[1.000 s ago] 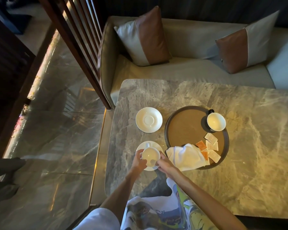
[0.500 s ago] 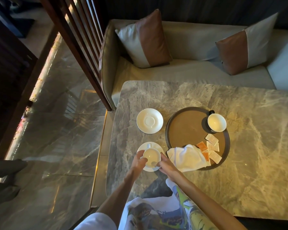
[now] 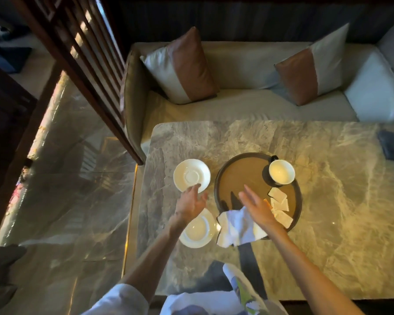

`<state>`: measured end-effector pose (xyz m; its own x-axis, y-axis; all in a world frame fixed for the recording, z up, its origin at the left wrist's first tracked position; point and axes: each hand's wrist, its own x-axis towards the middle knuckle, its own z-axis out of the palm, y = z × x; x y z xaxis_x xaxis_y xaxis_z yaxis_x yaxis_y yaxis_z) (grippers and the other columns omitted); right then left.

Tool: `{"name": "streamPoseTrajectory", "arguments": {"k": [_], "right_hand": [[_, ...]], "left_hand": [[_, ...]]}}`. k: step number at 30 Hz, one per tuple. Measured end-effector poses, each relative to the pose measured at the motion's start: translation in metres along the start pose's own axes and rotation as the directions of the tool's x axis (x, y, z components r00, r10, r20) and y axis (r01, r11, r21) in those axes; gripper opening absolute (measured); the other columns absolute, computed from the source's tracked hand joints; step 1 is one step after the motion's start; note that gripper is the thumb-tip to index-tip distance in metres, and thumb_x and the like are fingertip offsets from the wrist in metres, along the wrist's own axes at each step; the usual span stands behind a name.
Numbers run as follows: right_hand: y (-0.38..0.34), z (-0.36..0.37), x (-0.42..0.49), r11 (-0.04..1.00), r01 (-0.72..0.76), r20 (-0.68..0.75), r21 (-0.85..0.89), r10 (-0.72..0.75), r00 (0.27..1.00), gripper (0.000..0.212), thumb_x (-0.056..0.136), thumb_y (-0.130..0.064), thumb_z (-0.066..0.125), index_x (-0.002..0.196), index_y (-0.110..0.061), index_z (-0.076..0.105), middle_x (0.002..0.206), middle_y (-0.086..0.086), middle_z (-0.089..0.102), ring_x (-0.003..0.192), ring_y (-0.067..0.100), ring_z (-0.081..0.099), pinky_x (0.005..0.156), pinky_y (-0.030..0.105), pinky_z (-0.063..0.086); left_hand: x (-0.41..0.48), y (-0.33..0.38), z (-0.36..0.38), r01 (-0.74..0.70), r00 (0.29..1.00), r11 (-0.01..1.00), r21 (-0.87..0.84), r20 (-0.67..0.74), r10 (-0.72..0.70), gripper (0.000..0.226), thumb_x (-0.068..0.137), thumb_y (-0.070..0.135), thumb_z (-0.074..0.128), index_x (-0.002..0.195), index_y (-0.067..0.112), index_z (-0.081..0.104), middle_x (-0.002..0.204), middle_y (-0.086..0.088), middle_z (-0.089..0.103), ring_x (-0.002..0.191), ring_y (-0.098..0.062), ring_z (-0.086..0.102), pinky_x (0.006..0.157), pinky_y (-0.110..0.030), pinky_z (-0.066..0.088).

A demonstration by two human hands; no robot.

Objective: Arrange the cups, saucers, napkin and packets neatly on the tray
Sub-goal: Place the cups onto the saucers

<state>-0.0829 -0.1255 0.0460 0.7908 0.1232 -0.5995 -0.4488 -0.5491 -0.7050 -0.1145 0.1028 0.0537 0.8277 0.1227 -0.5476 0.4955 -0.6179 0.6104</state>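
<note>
Desk: The big stone desk (image 3: 328,212) fills the lower right of the frame. All the things sit on it.
Tray: The round tray (image 3: 241,173) is in the middle. Most of its brown floor is bare. I think I am at the step of bringing the loose pieces onto it.
Right hand: My right hand (image 3: 258,209) hangs over the lower part of the tray. Its fingers (image 3: 248,193) are straight and spread apart, and they hold nothing. The napkin lies right under my palm.
Left hand: My left hand (image 3: 191,204) reaches up the frame, fingers spread apart and holding nothing. The tips are at the lower edge of the far saucer. I cannot tell if they touch it.
Napkin: The white napkin (image 3: 234,228) is crumpled. It lies half over the tray's lower rim and half on the desk. It needs folding.
Far saucer: The far saucer (image 3: 191,172) sits on the desk, left of the tray, with nothing on it. I think the next move is to pinch its edge, lift it flat and set it on the bare tray floor.
Near saucer: The near saucer (image 3: 210,233) is lower down, partly under my left wrist and just beside the napkin. A white cup (image 3: 197,231) seems to sit on it.
Dark cup: The dark cup (image 3: 281,172) stands upright at the tray's upper right edge.
Packets: The packets (image 3: 279,202) lie in a messy pile on the tray's right side, just beside my right hand.
</note>
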Motion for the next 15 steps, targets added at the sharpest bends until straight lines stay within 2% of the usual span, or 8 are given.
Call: {"name": "streamPoseTrajectory", "arguments": {"k": [2,4,7,10,12,15], "right_hand": [[-0.002,-0.043,0.014,0.999,0.030,-0.094,0.025,-0.028,0.995,0.070,0.092,-0.062,0.050,0.152,-0.031,0.033,0.157,-0.006,0.036,0.143,0.015,0.035,0.115,0.035,0.030],[-0.002,-0.085,0.031,0.999,0.014,-0.170,0.040,-0.007,0.985,0.068,0.093,-0.058,0.051,0.152,-0.027,0.035,0.156,-0.002,0.038,0.142,0.019,0.038,0.115,0.037,0.033],[0.004,-0.137,0.059,0.998,-0.057,-0.252,0.030,0.063,0.966,0.064,0.096,-0.056,0.047,0.150,-0.023,0.039,0.153,0.004,0.043,0.139,0.026,0.042,0.111,0.039,0.036],[0.016,-0.168,0.086,0.997,-0.063,-0.261,0.043,0.072,0.963,0.052,0.102,-0.046,0.041,0.142,-0.014,0.050,0.146,0.011,0.051,0.134,0.028,0.046,0.108,0.036,0.035],[0.022,-0.179,0.104,0.993,-0.066,-0.243,0.099,0.089,0.966,0.051,0.104,-0.040,0.040,0.143,-0.009,0.049,0.148,0.013,0.048,0.138,0.028,0.043,0.114,0.038,0.031],[0.029,-0.190,0.133,0.989,-0.101,-0.192,0.107,0.120,0.974,0.051,0.104,-0.037,0.040,0.142,-0.005,0.049,0.149,0.015,0.047,0.139,0.030,0.041,0.116,0.039,0.030]], "left_hand": [[0.027,0.040,-0.001,-0.069,0.998,0.988,0.136,0.009,0.069,0.057,0.099,0.050,0.039,0.143,0.014,0.042,0.145,-0.012,0.049,0.133,-0.031,0.047,0.111,-0.048,0.037],[0.053,0.083,0.004,-0.120,0.992,0.968,0.222,0.058,0.110,0.056,0.099,0.052,0.036,0.140,0.014,0.044,0.139,-0.015,0.055,0.127,-0.034,0.051,0.109,-0.047,0.039],[0.088,0.139,0.024,-0.146,0.983,0.967,0.207,0.142,0.118,0.058,0.102,0.046,0.034,0.148,0.012,0.035,0.145,-0.018,0.048,0.134,-0.036,0.046,0.113,-0.046,0.036],[0.110,0.177,0.058,-0.094,0.983,0.982,0.165,0.170,0.065,0.052,0.104,0.036,0.036,0.144,0.003,0.039,0.146,-0.022,0.046,0.135,-0.036,0.044,0.113,-0.042,0.035],[0.123,0.191,0.081,-0.043,0.986,0.992,0.122,0.163,0.022,0.047,0.104,0.034,0.037,0.137,0.002,0.049,0.142,-0.020,0.052,0.131,-0.033,0.050,0.108,-0.038,0.038],[0.137,0.204,0.114,0.053,0.986,0.995,0.090,0.153,-0.067,0.048,0.105,0.034,0.036,0.136,0.002,0.050,0.142,-0.019,0.052,0.131,-0.034,0.049,0.108,-0.036,0.037]]}}
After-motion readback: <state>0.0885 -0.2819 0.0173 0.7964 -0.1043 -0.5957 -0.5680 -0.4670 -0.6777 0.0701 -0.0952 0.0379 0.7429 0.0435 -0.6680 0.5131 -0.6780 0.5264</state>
